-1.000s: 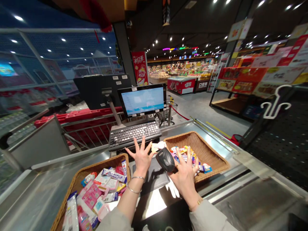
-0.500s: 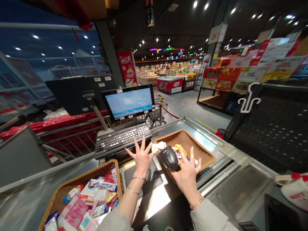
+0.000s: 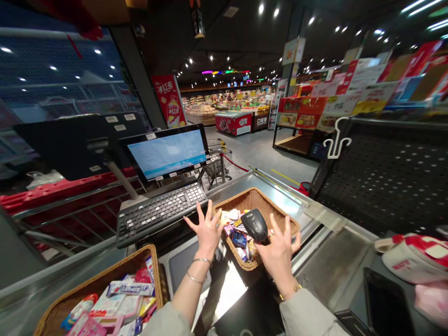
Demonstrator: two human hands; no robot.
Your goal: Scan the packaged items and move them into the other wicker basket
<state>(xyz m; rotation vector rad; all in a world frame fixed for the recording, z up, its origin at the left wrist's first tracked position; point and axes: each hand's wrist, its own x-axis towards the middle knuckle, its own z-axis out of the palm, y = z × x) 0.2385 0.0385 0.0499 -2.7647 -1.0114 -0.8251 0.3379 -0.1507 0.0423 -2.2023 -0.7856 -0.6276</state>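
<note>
My left hand (image 3: 206, 231) hovers over the steel checkout counter with its fingers spread, holding nothing, just in front of the keyboard (image 3: 157, 212). My right hand (image 3: 280, 247) is raised over the near edge of a wicker basket (image 3: 280, 210) of small snack packets. A black barcode scanner (image 3: 255, 225) rests in its thumb side, with the other fingers fanned out. A second wicker basket (image 3: 105, 275) full of packets sits at the lower left. Bracelets show on both wrists.
A cashier screen (image 3: 168, 151) stands behind the keyboard on a stand. A red and white bag (image 3: 413, 256) and a dark tray (image 3: 385, 298) lie at the right. A black perforated panel (image 3: 385, 177) walls the right side. A shopping cart (image 3: 213, 163) stands beyond the counter.
The view has swung to the right, so the left basket slid toward the lower left and the bag came into view. Both hands keep the same spread pose, the scanner still in the right.
</note>
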